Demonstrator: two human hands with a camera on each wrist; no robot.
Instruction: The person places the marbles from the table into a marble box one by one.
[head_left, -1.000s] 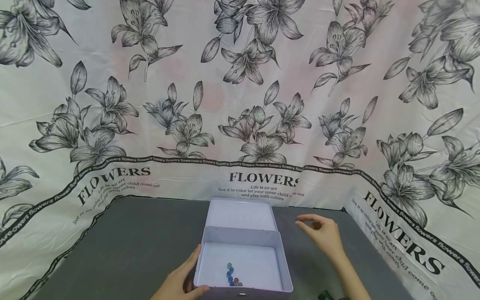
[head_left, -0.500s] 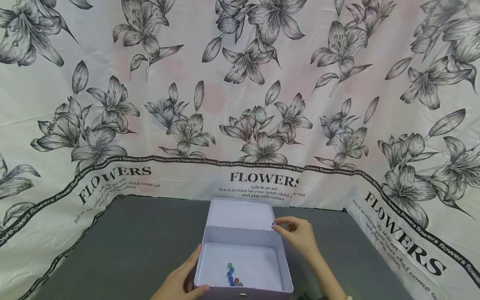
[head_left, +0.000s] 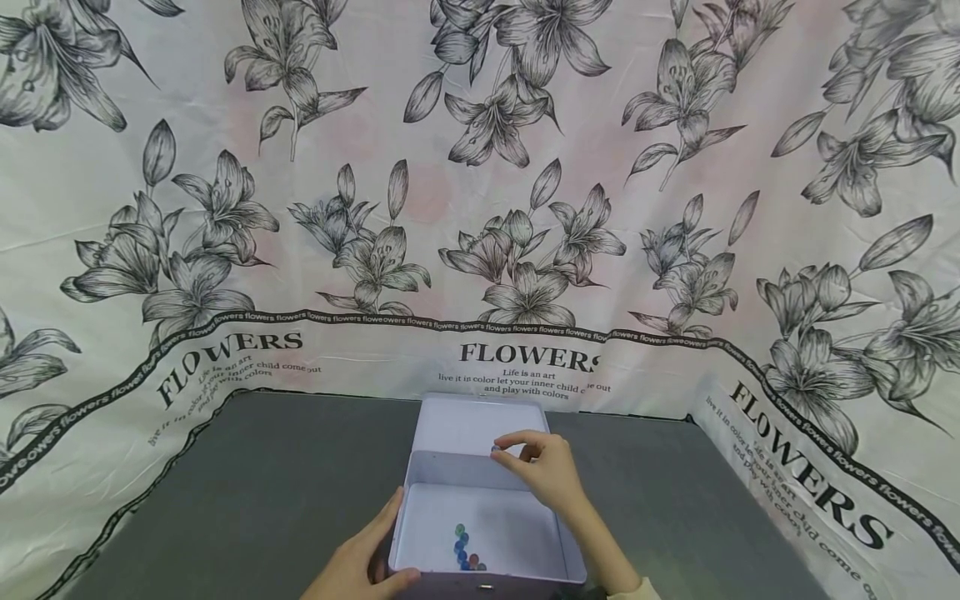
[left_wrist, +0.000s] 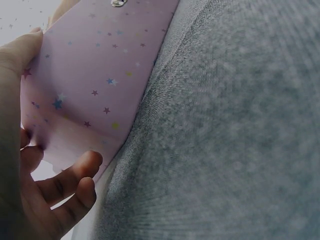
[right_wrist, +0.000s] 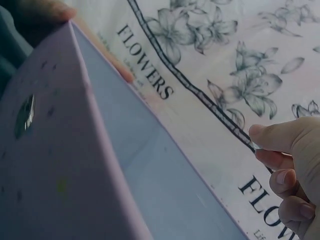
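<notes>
An open lilac tin box (head_left: 456, 469) stands before me, its lid (head_left: 468, 425) folded back behind it. Several small glass marbles (head_left: 461, 547), blue, green and reddish, lie on its floor toward the front. My left hand (head_left: 362, 552) grips the box's front left corner, thumb at the front and fingers along the side. In the left wrist view the box's outside (left_wrist: 95, 75) shows printed stars. Between thumb and index finger my right hand (head_left: 552, 477) pinches a small bluish marble (head_left: 496, 450), held above the rear of the box; the fingers largely cover it.
A dark grey cloth (head_left: 300, 475) covers the table on both sides of the box. Behind it hangs a white curtain (head_left: 420, 358) with printed flowers and lettering. A metal clasp (head_left: 486, 587) sits on the box's front.
My right hand has moved left from beside the box to over it, carrying the pinched marble. The left hand has stayed on the corner, and the marbles inside lie as before.
</notes>
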